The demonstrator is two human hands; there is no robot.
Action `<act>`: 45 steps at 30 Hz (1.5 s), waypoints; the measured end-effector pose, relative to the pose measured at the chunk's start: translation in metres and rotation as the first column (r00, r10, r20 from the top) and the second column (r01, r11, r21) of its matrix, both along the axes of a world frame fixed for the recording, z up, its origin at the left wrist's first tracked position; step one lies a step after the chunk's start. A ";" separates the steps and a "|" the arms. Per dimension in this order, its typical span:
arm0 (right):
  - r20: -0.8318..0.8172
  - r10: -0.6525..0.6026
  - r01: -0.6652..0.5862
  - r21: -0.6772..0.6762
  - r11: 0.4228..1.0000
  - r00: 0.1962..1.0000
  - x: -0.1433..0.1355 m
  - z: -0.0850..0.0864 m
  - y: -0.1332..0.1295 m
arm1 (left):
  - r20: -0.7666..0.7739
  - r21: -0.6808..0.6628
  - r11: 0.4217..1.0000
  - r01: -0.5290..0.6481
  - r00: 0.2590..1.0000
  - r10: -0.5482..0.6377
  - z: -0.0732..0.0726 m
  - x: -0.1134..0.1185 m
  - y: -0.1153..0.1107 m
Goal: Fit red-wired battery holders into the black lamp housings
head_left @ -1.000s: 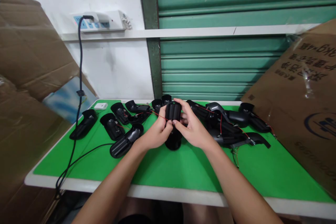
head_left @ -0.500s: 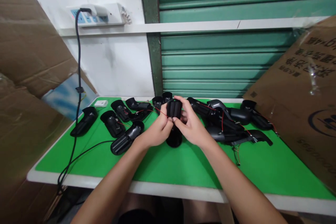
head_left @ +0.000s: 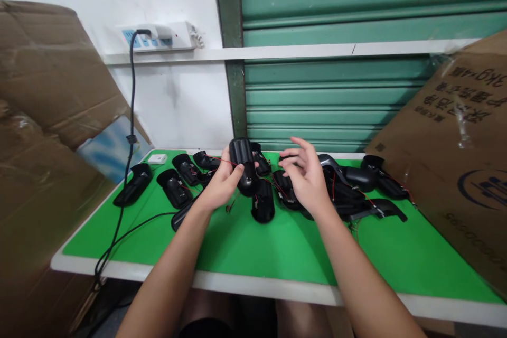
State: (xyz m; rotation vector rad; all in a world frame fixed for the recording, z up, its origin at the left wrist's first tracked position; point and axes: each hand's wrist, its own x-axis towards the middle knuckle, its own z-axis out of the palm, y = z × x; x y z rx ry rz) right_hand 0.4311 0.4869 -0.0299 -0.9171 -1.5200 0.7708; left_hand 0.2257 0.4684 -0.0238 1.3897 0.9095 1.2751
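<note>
My left hand (head_left: 221,184) is closed around a glossy black plastic housing (head_left: 246,166), held tilted above the table, with a thin red wire running by its side. To the right, my right hand (head_left: 304,177) is raised with its fingers apart and nothing visibly gripped. A dark part shows just behind its fingertips; whether they touch cannot be made out. Below the held piece lies another black housing (head_left: 263,206) with a red wire. One more wired housing (head_left: 285,190) is partly covered by my right hand.
Several similar black housings (head_left: 174,189) are spread over the green mat (head_left: 237,251) at left. A heap of black parts (head_left: 358,177) with wires lies at right. A black cable (head_left: 132,90) hangs from the power strip (head_left: 178,35). Cardboard (head_left: 447,169) flanks both sides.
Both hands were together on the black housing. My right hand has let go and moved right, opening. My left hand has shifted left with the housing, which is now turned lengthwise.
</note>
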 end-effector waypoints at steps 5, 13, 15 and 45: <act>0.166 -0.080 0.068 0.078 0.995 0.983 0.000 -0.002 0.000 | 0.115 -0.093 0.992 -0.084 0.989 0.094 0.018 -0.014 -0.017; 0.546 0.277 -0.331 0.001 0.944 0.791 -0.002 0.012 -0.022 | -0.335 -0.414 0.887 -0.204 0.940 0.060 0.016 -0.055 -0.120; 0.597 0.330 -0.364 -0.067 0.929 0.731 -0.005 0.014 -0.026 | -0.494 -0.374 0.906 -0.200 0.869 -0.012 0.008 -0.050 -0.132; 0.391 0.147 -0.207 0.114 0.972 0.909 0.012 0.013 -0.007 | -0.389 -0.080 0.884 -0.461 0.831 0.399 -0.041 -0.054 -0.078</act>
